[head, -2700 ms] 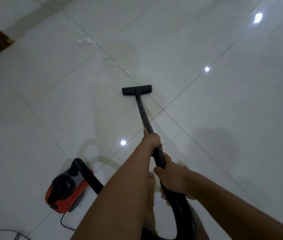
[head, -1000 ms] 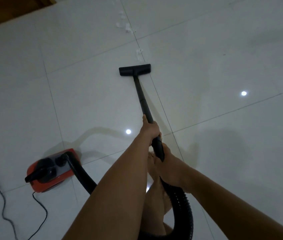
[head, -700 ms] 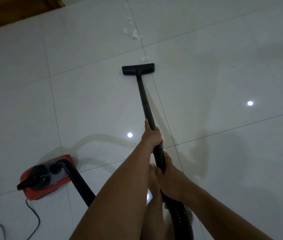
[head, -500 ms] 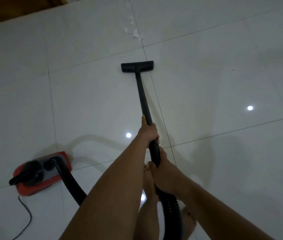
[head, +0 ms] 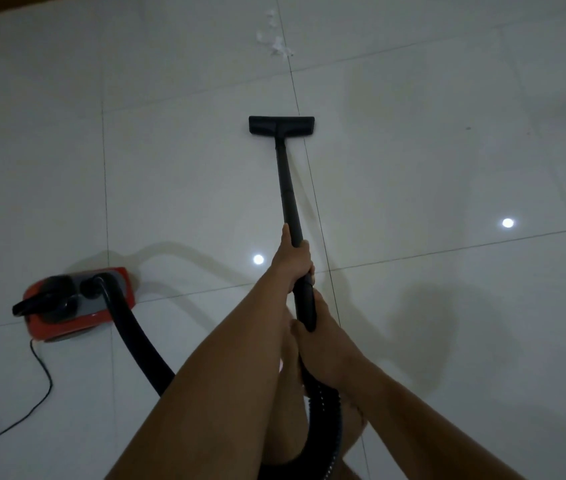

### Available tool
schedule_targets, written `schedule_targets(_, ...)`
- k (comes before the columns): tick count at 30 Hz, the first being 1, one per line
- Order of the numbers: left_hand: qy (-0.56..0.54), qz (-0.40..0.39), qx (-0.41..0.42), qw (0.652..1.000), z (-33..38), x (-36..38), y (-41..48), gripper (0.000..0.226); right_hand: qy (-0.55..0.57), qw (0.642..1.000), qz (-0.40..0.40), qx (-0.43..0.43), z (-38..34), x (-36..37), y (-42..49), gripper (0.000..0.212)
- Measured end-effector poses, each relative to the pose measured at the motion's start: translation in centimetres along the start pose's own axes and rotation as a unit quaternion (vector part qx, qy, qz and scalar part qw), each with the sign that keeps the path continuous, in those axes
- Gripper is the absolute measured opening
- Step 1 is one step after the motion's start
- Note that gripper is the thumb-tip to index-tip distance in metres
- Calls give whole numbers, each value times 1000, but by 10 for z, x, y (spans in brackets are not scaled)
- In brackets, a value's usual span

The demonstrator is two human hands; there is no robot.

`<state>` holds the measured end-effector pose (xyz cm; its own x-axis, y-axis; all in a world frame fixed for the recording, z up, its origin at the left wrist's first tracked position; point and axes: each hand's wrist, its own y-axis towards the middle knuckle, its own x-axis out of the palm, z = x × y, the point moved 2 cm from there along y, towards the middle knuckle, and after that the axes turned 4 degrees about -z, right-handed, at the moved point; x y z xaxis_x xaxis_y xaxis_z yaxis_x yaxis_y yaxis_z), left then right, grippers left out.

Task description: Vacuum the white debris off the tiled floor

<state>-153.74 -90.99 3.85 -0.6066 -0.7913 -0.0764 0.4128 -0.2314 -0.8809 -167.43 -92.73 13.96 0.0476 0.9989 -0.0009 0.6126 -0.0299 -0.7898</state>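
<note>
A black vacuum wand (head: 287, 188) runs from my hands out to its flat black floor head (head: 281, 125), which lies on the white tiled floor (head: 430, 150). My left hand (head: 292, 259) grips the wand higher up; my right hand (head: 316, 336) grips it lower, where the ribbed hose begins. A small cluster of white debris (head: 276, 43) lies on the tiles beyond the head, beside a grout line and about a tile's depth away.
The red and black vacuum body (head: 77, 304) sits on the floor at left, its thick black hose (head: 132, 344) curving under my arms. A thin power cord (head: 4, 407) loops at the far left. Ceiling lights reflect in the glossy tiles. My bare legs show below my arms.
The floor head swept forward over the nearer scraps along the grout line, which are gone. The head now lies farther back from the last cluster, and the vacuum body appears higher and more to the right in view.
</note>
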Motion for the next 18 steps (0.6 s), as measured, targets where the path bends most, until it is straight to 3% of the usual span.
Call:
schedule_targets(9, -19, 7, 2, 1000, -2, 11, 5, 69, 0, 1000, -4, 3, 2, -11, -2, 62)
schedule_targets(18, -8, 8, -3, 1000, 50, -4, 27, 68, 17, 999, -14, 42, -39, -30, 32, 69)
